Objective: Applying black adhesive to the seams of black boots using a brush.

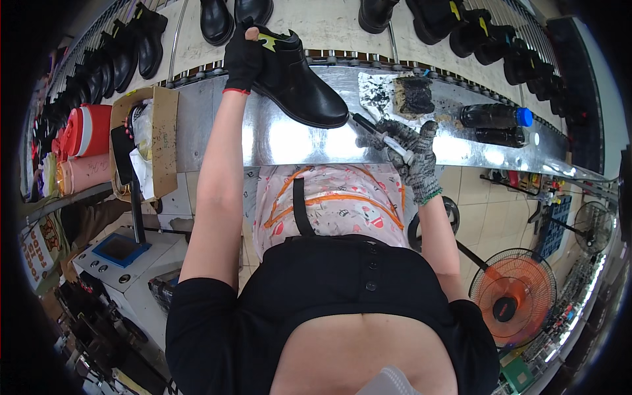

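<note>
Wrapped around the heel side and collar of one black ankle boot, the left grip, in a black glove with a red cuff, holds it at 12 o'clock of the view, its toe pointing between 4 and 5. At 2 o'clock, the right grip, in a grey mottled glove with a green cuff, is curled around one slim tool, whose dark tip points to 10 o'clock, just beside the toe; whether they touch is unclear. Its fingers hide the tool's middle and overlap one white, black-smeared sheet on the metal desk. One blackened pad covers part of that sheet, between 1 and 2 o'clock. Farther out at 2 are two dark bottles, one blue-capped, one white-capped. One filled cardboard box takes up the desk's end between 9 and 10, beside one red jug. On the pale belt beyond, two boots stand at 11 o'clock and one between 12 and 1; longer rows, too crowded to count, curve away at 10 and 2. Two fans stand past the desk: one orange at 4, one dark at 3.
</note>
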`<state>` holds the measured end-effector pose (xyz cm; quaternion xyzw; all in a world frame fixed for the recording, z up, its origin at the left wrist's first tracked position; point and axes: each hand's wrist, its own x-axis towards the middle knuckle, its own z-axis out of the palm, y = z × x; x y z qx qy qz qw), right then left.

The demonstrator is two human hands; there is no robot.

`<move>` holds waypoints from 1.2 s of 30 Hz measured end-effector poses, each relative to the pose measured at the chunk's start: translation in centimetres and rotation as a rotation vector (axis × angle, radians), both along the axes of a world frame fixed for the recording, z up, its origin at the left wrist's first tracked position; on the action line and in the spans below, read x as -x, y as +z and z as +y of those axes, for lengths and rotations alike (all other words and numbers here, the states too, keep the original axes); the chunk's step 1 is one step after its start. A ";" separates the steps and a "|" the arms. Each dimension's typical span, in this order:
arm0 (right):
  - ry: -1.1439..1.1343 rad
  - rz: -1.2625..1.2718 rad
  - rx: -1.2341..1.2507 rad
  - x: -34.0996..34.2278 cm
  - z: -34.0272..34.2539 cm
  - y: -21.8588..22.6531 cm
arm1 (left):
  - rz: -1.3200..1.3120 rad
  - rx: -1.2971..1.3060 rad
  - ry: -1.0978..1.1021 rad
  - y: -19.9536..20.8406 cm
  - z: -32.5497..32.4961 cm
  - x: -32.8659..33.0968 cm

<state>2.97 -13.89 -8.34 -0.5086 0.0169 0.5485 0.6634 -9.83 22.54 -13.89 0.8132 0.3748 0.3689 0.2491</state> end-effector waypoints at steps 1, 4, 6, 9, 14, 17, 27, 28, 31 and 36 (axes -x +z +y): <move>-0.002 -0.001 0.000 0.0 0.0 0.1 | -0.001 0.000 -0.002 0.1 -0.1 0.3; -0.012 -0.058 0.004 -0.2 -0.3 -0.1 | 0.019 -0.043 0.075 0.1 -0.8 1.6; 0.010 -0.025 -0.006 -0.7 -1.0 -1.1 | 0.124 -0.045 0.068 0.0 -1.1 3.0; -0.066 -0.089 0.079 -0.2 -0.7 -0.8 | 0.062 -0.082 0.074 0.7 -3.3 4.3; -0.010 -0.162 0.031 -0.5 -1.1 -1.7 | -0.007 -0.025 0.126 2.5 -7.6 6.9; -0.024 -0.226 0.068 0.0 -0.5 -1.0 | -0.067 -0.008 0.114 3.0 -10.1 8.2; -0.024 -0.311 -0.014 0.8 -0.2 -1.3 | 0.035 0.097 0.094 5.3 -17.7 10.4; -0.026 -0.309 -0.014 0.8 -0.3 -1.1 | 0.038 0.096 0.093 5.6 -18.4 10.3; 0.011 -0.314 -0.060 1.0 -0.6 -0.6 | 0.024 0.293 0.014 6.2 -19.8 10.4; 0.086 -0.666 -0.056 1.3 -0.9 -1.3 | -0.059 0.469 -0.092 7.2 -21.8 9.5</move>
